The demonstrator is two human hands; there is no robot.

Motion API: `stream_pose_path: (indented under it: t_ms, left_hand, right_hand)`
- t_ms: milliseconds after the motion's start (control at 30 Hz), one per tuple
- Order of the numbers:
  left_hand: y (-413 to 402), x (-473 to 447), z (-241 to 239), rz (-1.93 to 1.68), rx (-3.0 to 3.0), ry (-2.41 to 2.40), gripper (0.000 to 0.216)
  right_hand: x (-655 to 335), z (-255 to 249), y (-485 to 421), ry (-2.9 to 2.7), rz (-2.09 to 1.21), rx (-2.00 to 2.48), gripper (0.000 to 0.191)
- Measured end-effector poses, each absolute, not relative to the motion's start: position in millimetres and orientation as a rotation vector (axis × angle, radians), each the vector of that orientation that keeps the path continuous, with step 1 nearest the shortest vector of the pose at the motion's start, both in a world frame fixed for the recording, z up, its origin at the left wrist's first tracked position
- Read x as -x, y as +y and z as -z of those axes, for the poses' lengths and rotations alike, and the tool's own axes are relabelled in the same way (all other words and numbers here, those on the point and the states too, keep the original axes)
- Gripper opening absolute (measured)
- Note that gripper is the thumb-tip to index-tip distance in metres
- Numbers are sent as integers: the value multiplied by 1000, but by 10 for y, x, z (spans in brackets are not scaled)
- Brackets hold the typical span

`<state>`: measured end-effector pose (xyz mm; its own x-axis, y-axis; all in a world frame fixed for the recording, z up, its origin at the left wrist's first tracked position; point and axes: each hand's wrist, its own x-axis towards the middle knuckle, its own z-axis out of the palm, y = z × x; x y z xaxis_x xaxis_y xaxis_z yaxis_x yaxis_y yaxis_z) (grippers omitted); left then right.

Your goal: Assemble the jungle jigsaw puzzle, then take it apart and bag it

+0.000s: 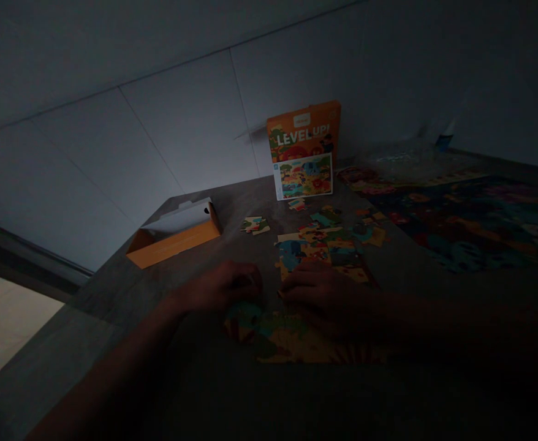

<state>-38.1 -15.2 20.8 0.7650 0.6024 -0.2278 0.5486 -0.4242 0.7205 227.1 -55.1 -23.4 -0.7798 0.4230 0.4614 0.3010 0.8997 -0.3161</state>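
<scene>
In dim light, my left hand (238, 286) is closed with curled fingers above the counter, at the left side of a partly joined jigsaw puzzle (315, 346). Whatever its fingers hold is hidden. My right hand (317, 293) reaches across the middle of the puzzle with its fingers together, and a small yellowish edge of a puzzle piece (280, 294) shows at the fingertips. Beyond it lies the upper joined section (291, 252), with a blue elephant. Near my left hand, a section with a teal shape (244, 313) is partly covered by shadow.
An orange "LEVEL UP!" box (303, 125) stands against the wall, a picture card (304, 177) leaning on it. Loose pieces (375, 236) and a small joined cluster (255, 225) lie around. An open orange box (174, 244) sits left; a dark colourful puzzle (475, 220) lies right.
</scene>
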Motion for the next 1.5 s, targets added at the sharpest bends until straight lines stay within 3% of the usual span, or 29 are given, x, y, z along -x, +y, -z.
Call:
stream_pose_path:
  t_ms: [433, 800, 1067, 1267, 1367, 1500]
  left_hand:
    - [-115, 375, -163, -10, -2371, 852, 24]
    - [-25, 394, -62, -344, -2484, 1276, 31]
    - [-81, 401, -97, -196, -2619, 1185, 42]
    - [-107, 420, -144, -102, -2663, 1062, 41]
    - [-96, 418, -131, -103, -2653, 1057, 38]
    - [-72, 413, -92, -136, -2643, 1124, 35]
  right_hand:
    - [-2265, 190, -557, -2545, -259, 495, 17]
    - [-2273, 194, -549, -2537, -235, 477, 17]
    - [-2254, 184, -564, -2479, -397, 507, 19]
    - [-2432, -18, -237, -2118, -670, 1141, 25]
    - [-2653, -23, 65, -1980, -549, 1455, 32]
    - [-2914, 173, 364, -2061, -112, 1605, 54]
